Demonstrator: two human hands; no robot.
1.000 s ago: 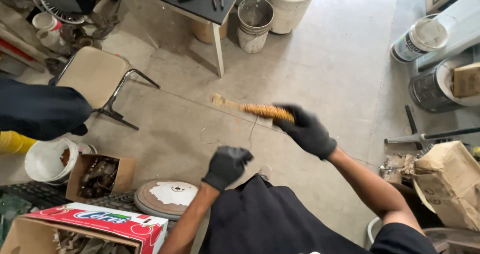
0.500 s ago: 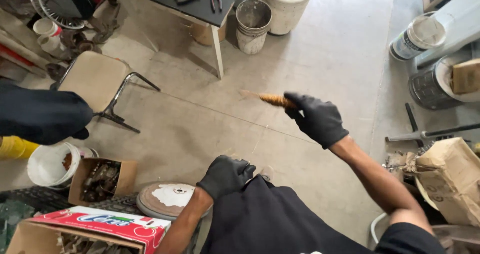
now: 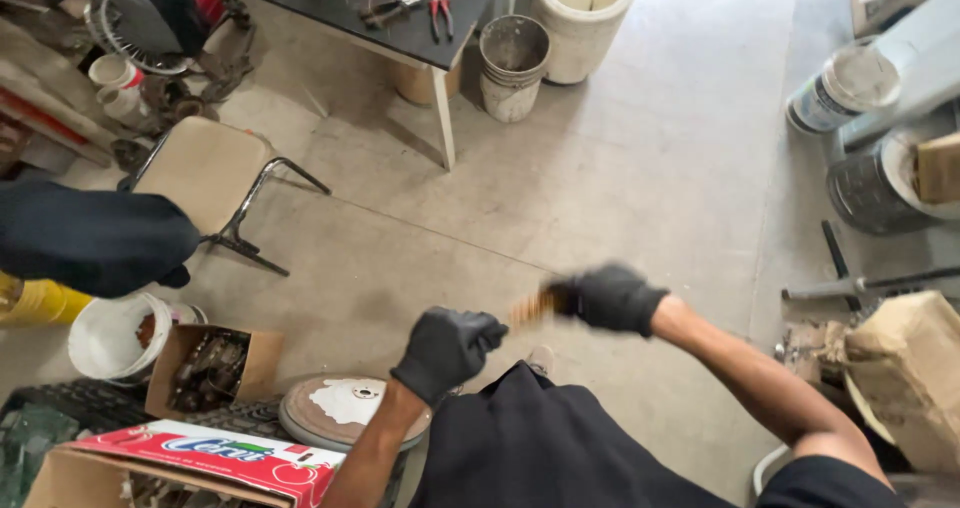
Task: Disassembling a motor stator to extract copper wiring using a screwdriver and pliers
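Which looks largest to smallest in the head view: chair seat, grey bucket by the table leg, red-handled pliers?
1. Chair seat
2. Grey bucket
3. Red-handled pliers
The bucket stands farther from the camera, so its true size against the seat is unsure.

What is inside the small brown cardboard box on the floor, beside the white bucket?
The cardboard box holds a heap of dark, rusty metal parts. Its walls hide the lower pieces and the bottom.

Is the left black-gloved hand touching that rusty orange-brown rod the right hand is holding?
Cannot tell. In the head view the left hand sits right by the end of the rusty orange-brown rod held by the right hand, but motion blur hides any contact or gap.
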